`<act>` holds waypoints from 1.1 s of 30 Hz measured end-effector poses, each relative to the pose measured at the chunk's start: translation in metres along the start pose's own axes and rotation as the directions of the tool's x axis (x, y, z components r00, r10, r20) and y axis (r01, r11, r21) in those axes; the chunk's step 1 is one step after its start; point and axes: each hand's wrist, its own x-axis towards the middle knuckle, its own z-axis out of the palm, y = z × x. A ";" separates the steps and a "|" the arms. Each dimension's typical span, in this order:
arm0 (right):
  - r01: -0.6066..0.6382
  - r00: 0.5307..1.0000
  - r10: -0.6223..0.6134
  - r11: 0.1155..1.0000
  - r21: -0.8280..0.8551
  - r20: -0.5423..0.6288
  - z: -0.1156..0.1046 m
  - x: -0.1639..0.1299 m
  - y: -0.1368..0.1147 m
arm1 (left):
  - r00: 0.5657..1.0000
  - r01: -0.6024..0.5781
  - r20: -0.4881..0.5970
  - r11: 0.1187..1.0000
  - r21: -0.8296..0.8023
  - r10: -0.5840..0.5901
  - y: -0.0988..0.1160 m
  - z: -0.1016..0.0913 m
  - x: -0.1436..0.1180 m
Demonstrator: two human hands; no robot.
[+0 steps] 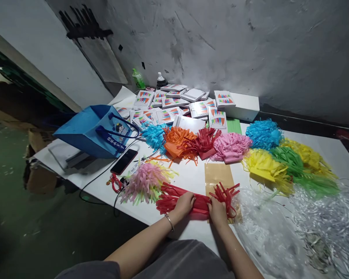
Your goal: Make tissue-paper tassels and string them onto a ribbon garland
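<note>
Gripping red fringe strip: left hand, right hand; fingertips hidden.

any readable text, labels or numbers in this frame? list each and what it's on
Nothing reads clearly.
Blue gift bag: white characters on its dark strap, too blurred to read.
Small white boxes: coloured pennant print, any wording too small.
Phone: screen dark.
Hands hold red fringed paper, no print.

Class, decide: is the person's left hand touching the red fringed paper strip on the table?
Touching. The head view shows the left hand with fingers pressed onto the red fringed paper strip, no gap visible; the right hand grips it too.
</note>
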 end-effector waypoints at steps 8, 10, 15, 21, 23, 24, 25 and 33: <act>0.298 0.954 -0.298 0.954 -0.011 0.000 -0.003 -0.011 -0.012 | 1.000 0.006 0.010 0.994 0.113 -0.007 0.006 -0.004 0.011; 0.318 0.948 -0.318 0.948 -0.006 -0.007 0.001 -0.015 -0.010 | 1.000 -0.021 -0.011 0.992 0.121 0.023 0.007 -0.008 0.006; 0.262 0.964 -0.261 0.965 0.014 -0.056 0.003 -0.018 -0.009 | 0.913 -0.384 -0.062 0.900 0.207 0.404 0.001 -0.003 -0.012; 0.269 0.960 -0.268 0.963 -0.001 -0.080 0.006 -0.022 -0.015 | 0.822 -0.525 -0.058 0.793 0.308 0.567 -0.016 0.015 -0.014; 0.264 0.960 -0.264 0.965 -0.014 -0.096 0.008 -0.023 -0.009 | 0.814 -0.546 -0.022 0.777 0.311 0.581 -0.021 0.015 -0.013; 0.251 0.962 -0.252 0.968 -0.019 -0.110 0.008 -0.024 -0.004 | 0.815 -0.549 -0.007 0.776 0.312 0.579 -0.023 0.013 -0.013; 0.235 0.964 -0.236 0.972 -0.023 -0.126 0.008 -0.025 0.000 | 0.823 -0.541 0.002 0.781 0.312 0.568 -0.024 0.011 -0.014; 0.087 0.979 -0.094 0.995 -0.048 -0.181 0.001 -0.021 0.004 | 0.955 -0.257 -0.053 0.908 0.330 0.290 -0.012 -0.004 -0.012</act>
